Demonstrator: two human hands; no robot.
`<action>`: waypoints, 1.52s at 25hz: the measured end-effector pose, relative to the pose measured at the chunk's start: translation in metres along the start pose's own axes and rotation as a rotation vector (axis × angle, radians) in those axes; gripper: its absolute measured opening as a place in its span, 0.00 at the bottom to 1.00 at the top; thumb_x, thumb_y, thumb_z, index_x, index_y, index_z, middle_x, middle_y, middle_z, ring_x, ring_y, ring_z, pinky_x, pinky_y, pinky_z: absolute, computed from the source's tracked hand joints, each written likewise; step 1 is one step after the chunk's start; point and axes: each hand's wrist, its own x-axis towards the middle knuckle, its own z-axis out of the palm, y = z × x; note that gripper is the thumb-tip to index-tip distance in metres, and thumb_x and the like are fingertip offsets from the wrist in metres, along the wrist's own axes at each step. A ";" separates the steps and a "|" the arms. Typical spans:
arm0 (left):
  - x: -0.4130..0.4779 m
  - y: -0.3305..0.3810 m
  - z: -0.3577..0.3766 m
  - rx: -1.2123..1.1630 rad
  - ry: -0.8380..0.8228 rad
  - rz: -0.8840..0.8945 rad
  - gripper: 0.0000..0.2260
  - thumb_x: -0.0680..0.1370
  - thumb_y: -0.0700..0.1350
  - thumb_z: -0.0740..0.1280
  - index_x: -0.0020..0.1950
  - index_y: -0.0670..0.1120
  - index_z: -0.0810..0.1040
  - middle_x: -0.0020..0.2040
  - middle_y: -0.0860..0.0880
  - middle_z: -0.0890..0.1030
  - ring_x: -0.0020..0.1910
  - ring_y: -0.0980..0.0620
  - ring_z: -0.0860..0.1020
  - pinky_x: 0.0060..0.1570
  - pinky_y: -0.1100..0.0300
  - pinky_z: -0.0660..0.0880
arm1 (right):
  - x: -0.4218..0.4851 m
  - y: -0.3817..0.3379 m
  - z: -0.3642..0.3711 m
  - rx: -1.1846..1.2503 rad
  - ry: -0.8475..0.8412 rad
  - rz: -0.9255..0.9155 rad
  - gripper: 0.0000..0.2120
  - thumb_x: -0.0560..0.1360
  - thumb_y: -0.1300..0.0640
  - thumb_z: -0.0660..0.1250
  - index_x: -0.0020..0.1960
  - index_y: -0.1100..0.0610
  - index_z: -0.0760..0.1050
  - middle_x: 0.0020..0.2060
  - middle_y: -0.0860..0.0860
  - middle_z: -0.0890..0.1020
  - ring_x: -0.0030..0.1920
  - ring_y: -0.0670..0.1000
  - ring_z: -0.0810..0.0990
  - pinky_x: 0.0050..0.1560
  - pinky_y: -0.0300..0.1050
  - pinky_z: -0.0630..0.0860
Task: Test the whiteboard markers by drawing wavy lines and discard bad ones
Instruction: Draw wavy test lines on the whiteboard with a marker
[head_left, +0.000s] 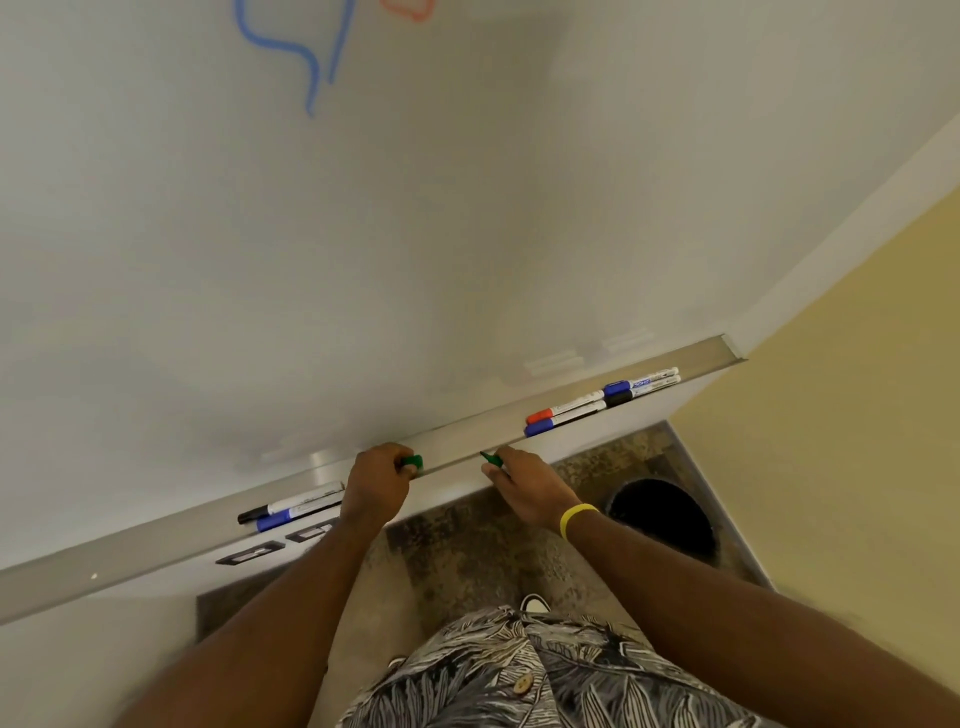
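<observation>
Person stands facing the whiteboard; view runs down along it. Both hands are at the front lip of the marker tray, near its middle.

Left hand: fingers curled round a green cap, which pokes out on the thumb side just over the tray's front edge.

Right hand: closed round a green marker. Only the uncapped tip end shows, pointing towards the cap; the barrel is hidden in the fist. Cap and tip are apart, with bare tray lip between them. Hands not touching. Yellow wristband on the right wrist.

Tray, left of the left hand: black-capped marker and blue-capped marker lie side by side along the tray, inner ends hidden behind that hand.

Tray, towards its right end, two pairs lie lengthwise:
- red-capped marker beside a second blue-capped marker
- further right, a third blue-capped marker beside a second black-capped marker

Board surface: blue wavy line at upper left; red mark cut off by the top of the view.

Floor below the tray's right end: round black bin, mouth open, inside too dark to read. Dark-framed wall plates sit under the tray's left part. Leaf-print shirt in the foreground.
</observation>
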 end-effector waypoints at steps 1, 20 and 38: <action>0.002 0.001 0.004 0.017 -0.002 -0.008 0.08 0.77 0.40 0.69 0.56 0.44 0.83 0.52 0.46 0.83 0.50 0.48 0.80 0.51 0.61 0.72 | -0.002 -0.001 -0.001 0.037 0.012 0.000 0.15 0.83 0.47 0.57 0.58 0.58 0.73 0.49 0.53 0.80 0.44 0.50 0.76 0.45 0.42 0.69; -0.028 -0.004 -0.003 0.127 0.181 0.199 0.13 0.79 0.46 0.67 0.62 0.45 0.79 0.56 0.47 0.79 0.54 0.48 0.78 0.55 0.55 0.75 | -0.028 -0.012 -0.012 0.250 0.150 -0.064 0.15 0.83 0.55 0.57 0.66 0.60 0.72 0.56 0.54 0.78 0.52 0.49 0.75 0.53 0.39 0.70; -0.085 0.145 -0.239 0.422 1.188 0.725 0.19 0.76 0.49 0.68 0.65 0.43 0.76 0.71 0.40 0.70 0.72 0.42 0.67 0.68 0.46 0.62 | -0.088 -0.178 -0.129 1.427 -0.181 -0.680 0.16 0.75 0.71 0.61 0.55 0.59 0.82 0.44 0.60 0.80 0.40 0.55 0.79 0.44 0.48 0.80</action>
